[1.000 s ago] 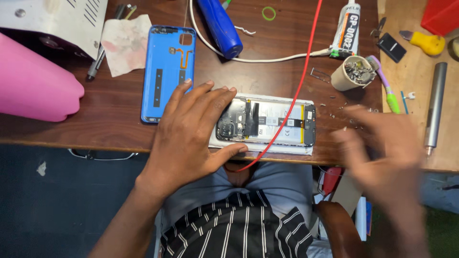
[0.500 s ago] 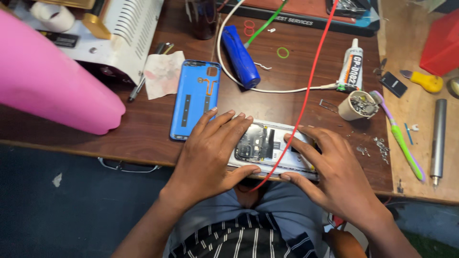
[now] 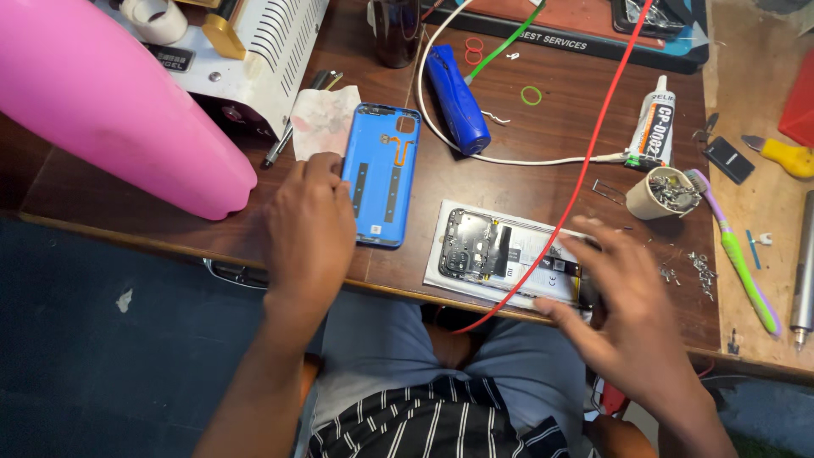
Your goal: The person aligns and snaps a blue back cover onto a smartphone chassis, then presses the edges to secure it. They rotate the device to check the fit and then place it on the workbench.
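In the head view, the left hand lay flat, fingers loose, touching the left edge of the blue plastic phone back cover on the brown wooden table. The right hand, fingers spread, rested on the opened black phone, gripping nothing.

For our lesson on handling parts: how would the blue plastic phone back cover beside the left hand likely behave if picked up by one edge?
The blue plastic phone back cover looks like a thin, hollow shell, so probably light and slightly flexible. It lies flat on the wooden desk, so it would likely slide rather than roll or tip. The left hand touches its edge; the orange strip inside seems fragile.
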{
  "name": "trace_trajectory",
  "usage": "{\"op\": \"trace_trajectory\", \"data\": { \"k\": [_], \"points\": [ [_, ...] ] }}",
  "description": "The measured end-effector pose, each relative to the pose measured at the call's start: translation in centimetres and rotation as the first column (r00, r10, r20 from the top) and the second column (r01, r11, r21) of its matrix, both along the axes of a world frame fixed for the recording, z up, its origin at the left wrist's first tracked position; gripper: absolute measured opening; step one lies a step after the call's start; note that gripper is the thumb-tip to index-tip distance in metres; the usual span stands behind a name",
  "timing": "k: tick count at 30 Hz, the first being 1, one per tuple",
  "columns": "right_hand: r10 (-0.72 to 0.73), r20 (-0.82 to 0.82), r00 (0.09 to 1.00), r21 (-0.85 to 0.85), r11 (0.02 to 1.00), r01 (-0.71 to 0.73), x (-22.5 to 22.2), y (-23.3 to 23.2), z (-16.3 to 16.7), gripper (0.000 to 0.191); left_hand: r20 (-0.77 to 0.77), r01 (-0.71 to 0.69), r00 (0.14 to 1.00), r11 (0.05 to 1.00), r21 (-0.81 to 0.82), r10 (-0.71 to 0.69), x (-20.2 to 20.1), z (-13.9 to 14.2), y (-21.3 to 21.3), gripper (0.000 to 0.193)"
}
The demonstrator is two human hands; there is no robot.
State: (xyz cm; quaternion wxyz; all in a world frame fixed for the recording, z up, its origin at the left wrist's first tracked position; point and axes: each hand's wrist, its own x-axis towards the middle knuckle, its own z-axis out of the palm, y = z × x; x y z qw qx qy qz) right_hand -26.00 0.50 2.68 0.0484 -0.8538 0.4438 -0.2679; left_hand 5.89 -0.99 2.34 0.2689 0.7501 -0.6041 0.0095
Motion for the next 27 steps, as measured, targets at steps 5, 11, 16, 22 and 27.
{"op": "trace_trajectory", "data": {
  "k": [5,11,16,22,27],
  "points": [
    [-0.245,0.338,0.909,0.058,0.969,0.24,0.5,1.8,1.1,0.039,-0.096,-0.04,0.995,0.98,-0.197,0.021,1.2,1.1,2.0,0.019],
    [-0.158,0.873,0.461,0.386,0.801,-0.457,4.4,0.9,2.3,0.055,-0.758,0.022,0.613,0.964,-0.266,-0.223,-2.8,1.6,2.9,0.026],
    [-0.292,0.928,0.231,0.358,0.528,-0.77,7.2,-0.7,1.9,0.06,-0.812,0.074,0.498,0.948,-0.308,-0.303,-8.5,0.6,3.2,0.027],
    [-0.166,0.787,0.594,0.538,0.656,-0.529,6.0,-2.3,3.5,0.066,-0.556,0.359,0.616,0.827,-0.433,-0.558,-5.6,0.3,3.4,0.023],
    [0.045,0.213,0.976,0.583,0.796,-0.164,3.9,-3.2,4.2,0.073,-0.469,0.297,0.788,0.914,-0.277,-0.399,-3.5,-0.6,3.9,0.014]
  ]
}}
